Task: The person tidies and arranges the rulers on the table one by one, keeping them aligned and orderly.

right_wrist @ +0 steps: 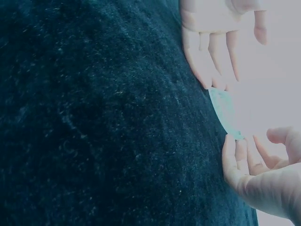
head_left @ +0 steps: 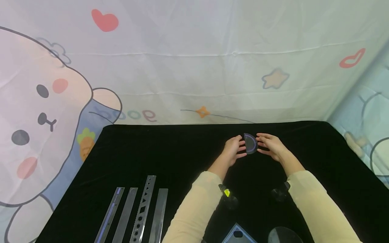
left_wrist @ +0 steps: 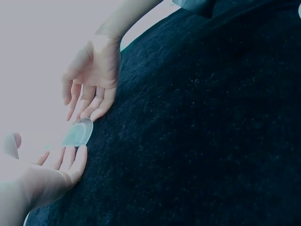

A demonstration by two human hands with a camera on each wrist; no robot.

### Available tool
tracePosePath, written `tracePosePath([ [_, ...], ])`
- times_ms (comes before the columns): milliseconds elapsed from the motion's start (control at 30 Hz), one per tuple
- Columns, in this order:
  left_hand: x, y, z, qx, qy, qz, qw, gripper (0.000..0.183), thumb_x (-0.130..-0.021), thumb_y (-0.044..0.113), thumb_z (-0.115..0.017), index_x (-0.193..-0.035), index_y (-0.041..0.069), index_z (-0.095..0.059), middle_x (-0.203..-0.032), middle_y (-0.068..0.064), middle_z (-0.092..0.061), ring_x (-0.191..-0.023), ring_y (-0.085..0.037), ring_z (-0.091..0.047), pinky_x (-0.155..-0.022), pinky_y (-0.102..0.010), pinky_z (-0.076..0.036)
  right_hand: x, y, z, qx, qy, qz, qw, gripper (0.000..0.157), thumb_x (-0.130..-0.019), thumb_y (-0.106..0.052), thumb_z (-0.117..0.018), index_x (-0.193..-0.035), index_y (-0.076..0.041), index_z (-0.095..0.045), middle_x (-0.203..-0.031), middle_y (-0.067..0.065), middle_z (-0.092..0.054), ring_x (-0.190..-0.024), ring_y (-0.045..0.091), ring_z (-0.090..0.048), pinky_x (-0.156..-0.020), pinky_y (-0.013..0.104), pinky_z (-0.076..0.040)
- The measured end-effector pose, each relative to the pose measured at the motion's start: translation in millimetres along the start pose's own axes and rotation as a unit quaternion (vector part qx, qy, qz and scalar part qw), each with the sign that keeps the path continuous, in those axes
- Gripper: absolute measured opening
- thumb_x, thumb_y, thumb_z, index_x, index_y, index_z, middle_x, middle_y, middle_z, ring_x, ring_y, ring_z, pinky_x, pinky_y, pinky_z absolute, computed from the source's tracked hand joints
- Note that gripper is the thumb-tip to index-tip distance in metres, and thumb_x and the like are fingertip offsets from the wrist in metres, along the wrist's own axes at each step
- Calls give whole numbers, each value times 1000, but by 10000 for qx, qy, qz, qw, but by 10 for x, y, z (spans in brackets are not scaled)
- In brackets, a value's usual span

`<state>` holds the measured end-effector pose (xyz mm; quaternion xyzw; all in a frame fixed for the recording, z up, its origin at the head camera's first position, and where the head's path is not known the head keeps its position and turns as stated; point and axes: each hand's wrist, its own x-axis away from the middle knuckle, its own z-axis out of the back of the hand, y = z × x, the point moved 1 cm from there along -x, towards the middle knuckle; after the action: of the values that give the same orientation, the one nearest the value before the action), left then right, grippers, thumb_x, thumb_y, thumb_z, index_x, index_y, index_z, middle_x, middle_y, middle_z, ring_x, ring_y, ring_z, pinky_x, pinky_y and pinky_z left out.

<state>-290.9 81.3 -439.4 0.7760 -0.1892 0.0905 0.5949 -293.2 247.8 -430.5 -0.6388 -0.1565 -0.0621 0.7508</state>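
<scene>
A clear half-round protractor [head_left: 250,144] is between my two hands near the far side of the black cloth, its straight edge facing left. On that straight side, the fingertips of my left hand [head_left: 233,149] touch it with the fingers extended. My right hand [head_left: 271,144] has its fingers at the curved edge from the other side. In the left wrist view the protractor [left_wrist: 79,133] looks pale and washed out, with fingers at both ends. The right wrist view also shows it as a thin pale shape [right_wrist: 225,112]. Whether it rests on the cloth cannot be told.
Several straight rulers lie side by side at the front left, among them a stencil ruler [head_left: 144,207] with cut-out shapes. A set square [head_left: 239,235] and a clear round disc [head_left: 284,235] sit at the front edge. Behind the table hangs a printed curtain [head_left: 194,74].
</scene>
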Motion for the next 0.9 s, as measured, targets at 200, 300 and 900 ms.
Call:
tracePosePath([
  [200, 36, 28, 1, -52, 17, 60, 10000, 43, -95, 30, -46, -130, 7, -47, -113, -8, -61, -96, -25, -60, -78, -40, -55, 20, -17, -18, 217, -22, 55, 9997, 51, -99, -22, -38, -144, -2, -23, -145, 23, -26, -132, 38, -29, -99, 41, -42],
  [300, 42, 29, 0, -78, 28, 90, 9999, 38, -95, 30, -46, -125, 7, -51, -112, -8, -60, -95, -24, -60, -76, -39, -55, 27, -24, -34, 282, 22, 81, 9996, 51, -99, -22, -39, -143, -2, -25, -144, 24, -27, -131, 38, -31, -102, 45, -38],
  [900, 100, 32, 12, 105, -267, 118, 9995, 32, -95, 28, -45, -112, 4, -58, -104, -9, -59, -88, -24, -63, -75, -37, -56, 57, -33, -108, 436, 259, 119, 9986, 43, -97, -13, -41, -139, -2, -37, -120, 9, -44, -84, 6, -48, -71, 16, -46],
])
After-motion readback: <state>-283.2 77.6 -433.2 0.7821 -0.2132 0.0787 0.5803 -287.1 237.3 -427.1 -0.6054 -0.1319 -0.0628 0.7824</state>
